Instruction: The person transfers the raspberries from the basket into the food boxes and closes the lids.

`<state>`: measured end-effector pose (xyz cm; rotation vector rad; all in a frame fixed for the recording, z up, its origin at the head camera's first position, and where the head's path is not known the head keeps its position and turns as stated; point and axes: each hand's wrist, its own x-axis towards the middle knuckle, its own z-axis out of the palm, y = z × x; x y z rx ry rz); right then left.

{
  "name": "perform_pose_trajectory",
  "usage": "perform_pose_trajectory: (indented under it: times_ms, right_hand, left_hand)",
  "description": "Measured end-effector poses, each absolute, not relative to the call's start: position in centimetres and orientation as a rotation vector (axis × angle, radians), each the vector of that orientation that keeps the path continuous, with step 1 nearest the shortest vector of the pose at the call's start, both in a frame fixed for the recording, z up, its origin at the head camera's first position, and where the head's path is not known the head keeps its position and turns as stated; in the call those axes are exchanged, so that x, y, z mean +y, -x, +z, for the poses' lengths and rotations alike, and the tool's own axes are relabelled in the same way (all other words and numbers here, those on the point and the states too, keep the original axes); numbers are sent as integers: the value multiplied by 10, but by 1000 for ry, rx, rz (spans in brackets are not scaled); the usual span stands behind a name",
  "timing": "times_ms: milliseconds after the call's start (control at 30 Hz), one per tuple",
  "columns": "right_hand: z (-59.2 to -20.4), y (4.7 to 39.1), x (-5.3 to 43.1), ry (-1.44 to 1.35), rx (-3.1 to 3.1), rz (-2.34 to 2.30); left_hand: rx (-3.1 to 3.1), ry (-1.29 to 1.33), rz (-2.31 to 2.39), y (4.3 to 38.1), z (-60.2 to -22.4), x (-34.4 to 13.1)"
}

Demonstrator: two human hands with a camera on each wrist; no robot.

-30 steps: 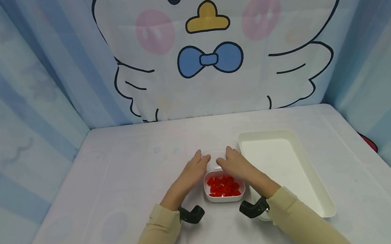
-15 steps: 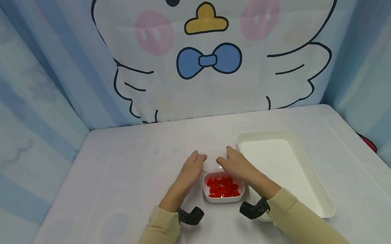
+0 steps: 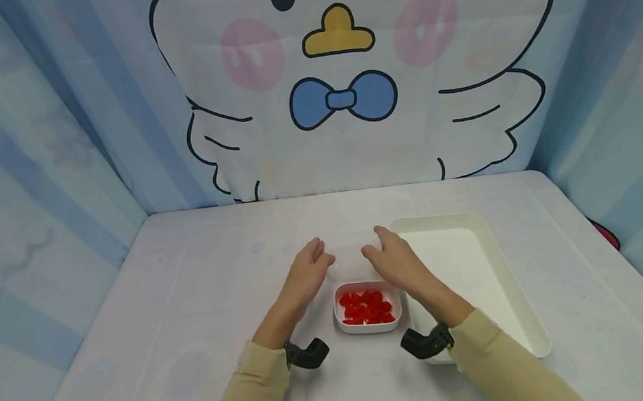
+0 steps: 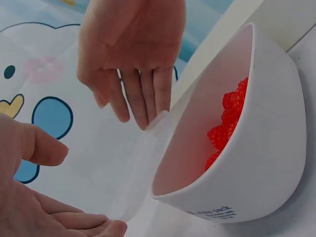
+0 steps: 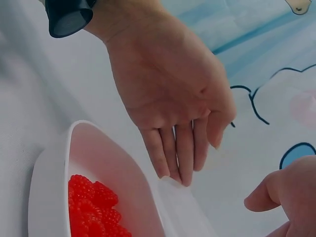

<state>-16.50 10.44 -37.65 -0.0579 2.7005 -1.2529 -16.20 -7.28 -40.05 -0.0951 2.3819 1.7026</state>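
A small white box (image 3: 370,328) holds red raspberries (image 3: 366,307), in the middle of the table. Behind it is a translucent lid (image 3: 353,264), faint in the head view; the left wrist view shows the lid (image 4: 140,173) beside the box's rim. My left hand (image 3: 304,274) is at the lid's left side, thumb apart from its extended fingers. Opposite it, my right hand (image 3: 398,261) is at the lid's right side, fingers fairly straight. In the right wrist view, my left hand's fingertips (image 5: 183,178) are at the lid's edge; I cannot tell whether they touch it. Neither hand grips anything.
A shallow white rectangular tray (image 3: 482,275) lies right of the box, partly under my right forearm. The white cloth-covered table (image 3: 217,270) is bounded by blue curtains at the sides and a printed cartoon backdrop (image 3: 346,152) behind.
My two hands have spread apart to either side of the lid, and their fingertips have shifted slightly away from me. The box and tray stay where they were.
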Motion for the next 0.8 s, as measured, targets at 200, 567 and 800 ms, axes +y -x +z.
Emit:
perform_pose_trajectory:
  times_ms: [200,567,800]
  right_hand:
    - [-371,163,113,112,2706,-1373]
    - [-376,163,127,154,2665,-1627]
    - [-378,163,131,121,2632,-1668]
  left_hand:
    - [2395,75,1790,161,-399,-74]
    - [2596,102,1882,163,-404,-79]
    - [2584,79,1857,162,-406,-80]
